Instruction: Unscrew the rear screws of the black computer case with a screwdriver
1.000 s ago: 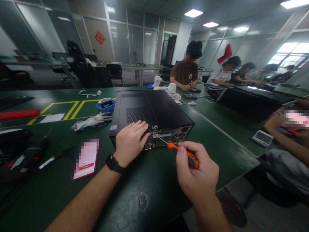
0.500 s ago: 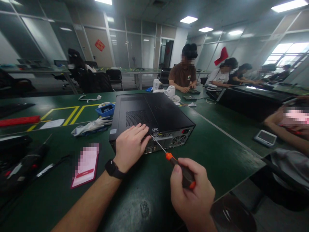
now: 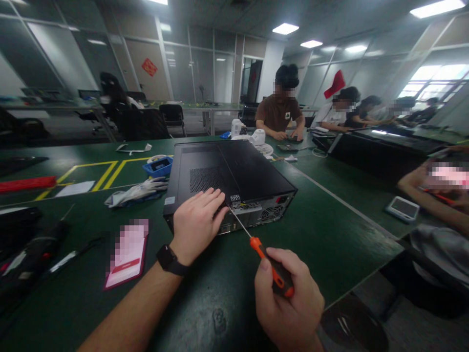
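Note:
A black desktop computer case (image 3: 252,171) lies on its side on the green table, its rear panel with a fan grille facing me. My left hand (image 3: 198,220) rests on its near left corner, fingers stretched out over the top and thumb along the rear edge. Wrapped in my right hand (image 3: 291,305) is a screwdriver (image 3: 261,248) with an orange and dark handle. Its shaft slants up to the left, and the tip meets the case's rear edge beside my left thumb. Whatever the tip touches is too small to make out.
Gloves (image 3: 137,192) and a blue tray (image 3: 158,166) sit left of the case. Nearer lie a phone in a pink case (image 3: 127,254) and a black power tool (image 3: 34,256). A white fan (image 3: 258,138) stands behind. A co-worker's arm (image 3: 417,183) reaches in at right.
The screwdriver handle has turned, showing more of its orange side. My right hand has shifted slightly down and left. My left hand stays on the case.

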Tool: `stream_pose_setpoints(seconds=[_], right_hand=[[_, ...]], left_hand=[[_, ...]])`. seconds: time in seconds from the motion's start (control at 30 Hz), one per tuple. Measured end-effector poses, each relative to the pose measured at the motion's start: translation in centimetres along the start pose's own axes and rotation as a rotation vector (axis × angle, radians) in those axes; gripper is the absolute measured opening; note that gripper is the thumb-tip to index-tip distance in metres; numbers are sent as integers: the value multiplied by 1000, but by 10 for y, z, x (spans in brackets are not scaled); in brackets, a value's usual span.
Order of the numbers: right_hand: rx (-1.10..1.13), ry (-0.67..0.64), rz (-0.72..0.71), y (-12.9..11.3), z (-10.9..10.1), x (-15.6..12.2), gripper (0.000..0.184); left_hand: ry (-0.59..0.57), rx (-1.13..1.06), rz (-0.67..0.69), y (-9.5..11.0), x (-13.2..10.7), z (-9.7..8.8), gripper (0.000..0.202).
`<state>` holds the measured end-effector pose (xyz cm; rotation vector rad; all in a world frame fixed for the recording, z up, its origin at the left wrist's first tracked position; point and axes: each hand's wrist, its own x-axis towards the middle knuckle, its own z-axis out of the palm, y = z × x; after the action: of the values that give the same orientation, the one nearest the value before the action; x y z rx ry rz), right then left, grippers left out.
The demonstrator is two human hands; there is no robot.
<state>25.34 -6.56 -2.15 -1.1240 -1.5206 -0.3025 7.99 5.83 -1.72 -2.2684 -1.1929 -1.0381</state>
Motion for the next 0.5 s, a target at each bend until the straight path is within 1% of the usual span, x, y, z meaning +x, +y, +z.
stream_pose_setpoints(seconds=[0.13, 0.3, 0.4, 0.5], right_hand=[[-27, 13, 23, 2, 0, -2, 13], [67, 11, -9, 2, 1, -2, 20], [38, 26, -8, 2, 1, -2, 20], [1, 7, 26, 2, 0, -2, 16]], left_hand=[[-3, 4, 2, 0, 0, 0, 31], [-2, 2, -7, 0, 0, -1, 30], [-3, -1, -5, 0, 0, -1, 31], [-4, 1, -6, 0, 0, -1, 31]])
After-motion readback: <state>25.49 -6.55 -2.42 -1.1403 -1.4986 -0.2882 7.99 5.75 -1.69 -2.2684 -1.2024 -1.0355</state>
